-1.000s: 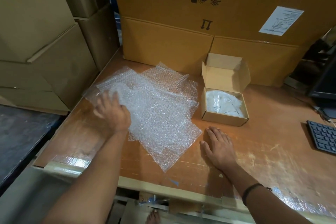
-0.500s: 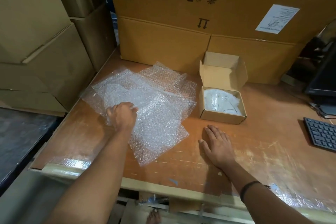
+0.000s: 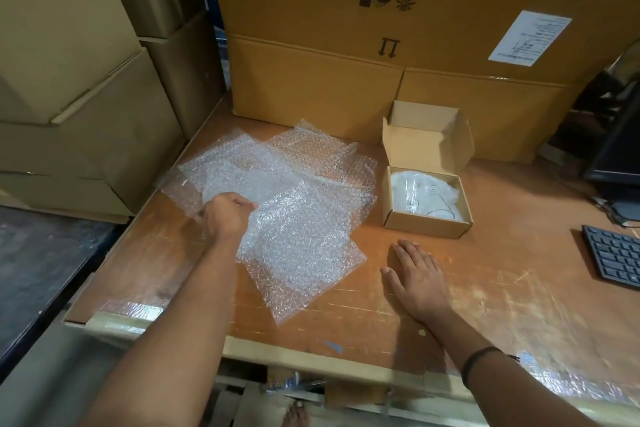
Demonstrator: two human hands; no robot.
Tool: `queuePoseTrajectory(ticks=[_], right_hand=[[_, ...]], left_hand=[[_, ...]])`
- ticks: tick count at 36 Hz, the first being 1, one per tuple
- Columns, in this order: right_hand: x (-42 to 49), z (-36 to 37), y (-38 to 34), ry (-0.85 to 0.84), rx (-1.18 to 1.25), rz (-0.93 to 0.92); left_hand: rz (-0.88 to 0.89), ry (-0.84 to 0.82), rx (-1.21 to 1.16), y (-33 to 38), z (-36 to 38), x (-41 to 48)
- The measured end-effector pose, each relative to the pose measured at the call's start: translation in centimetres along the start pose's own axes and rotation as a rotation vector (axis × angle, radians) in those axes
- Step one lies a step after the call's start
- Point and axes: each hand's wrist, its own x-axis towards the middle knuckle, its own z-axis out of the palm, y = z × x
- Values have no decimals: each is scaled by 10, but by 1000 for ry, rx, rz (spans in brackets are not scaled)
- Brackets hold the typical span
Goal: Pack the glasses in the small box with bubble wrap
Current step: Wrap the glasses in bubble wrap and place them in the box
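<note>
While left hand (image 3: pixel 227 217) grips bubble wrap (image 3: pixel 304 239), right hand (image 3: pixel 417 277) lies flat on table (image 3: pixel 502 288).

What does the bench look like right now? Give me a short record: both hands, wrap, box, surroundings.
left hand: fingers curled, gripping a sheet of the bubble wrap
right hand: flat on the table, holding nothing
bubble wrap: loose overlapping sheets, left of the small box
small box: lid open, what look like glasses in pale wrapping inside
surroundings: keyboard at right, large cartons behind
</note>
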Motion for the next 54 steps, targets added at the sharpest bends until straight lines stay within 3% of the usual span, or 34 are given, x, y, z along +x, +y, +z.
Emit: queuePoseTrajectory(ticks=[4, 7, 11, 13, 17, 19, 21, 24, 28, 31, 34, 36, 38, 45, 49, 54], right_hand=[[0, -1, 0, 0, 1, -5], [1, -2, 1, 0, 19, -11], [6, -2, 8, -10, 183, 20], [8, -7, 9, 12, 409, 71], [6, -37, -1, 58, 1197, 339], [10, -48, 4, 38, 1427, 345], [16, -56, 9, -59, 1524, 319], [18, -70, 5, -192, 1412, 274], [20, -74, 3, -155, 1187, 294], [19, -67, 12, -116, 1165, 414], [11, -64, 26, -107, 1194, 418], [4, -66, 35, -108, 1277, 417], [-3, -69, 44, -108, 1385, 406], [-23, -78, 75, -129, 1555, 380], [-30, -86, 90, -148, 1512, 428], [-30, -82, 116, -175, 1210, 540]], left_hand=[[81, 135, 24, 13, -5, -1], [212, 123, -3, 30, 1, -14], [571, 24, -41, 47, 17, -59], [742, -22, -6, 51, 29, -83], [1040, -152, 18, 53, 51, -123], [1159, -265, -23, 52, 59, -139], [1243, -422, 27, 53, 68, -151], [1281, -653, 242, 54, 81, -166], [1254, -817, 401, 55, 89, -173], [1119, -822, 299, 55, 89, -172], [902, -618, 52, 54, 91, -167], [741, -450, -10, 58, 95, -163], [583, -407, -24, 70, 95, -162], [-114, -831, -362, 103, 122, -164], [-134, -784, -327, 114, 137, -171], [124, -623, 39, 125, 156, -182]])
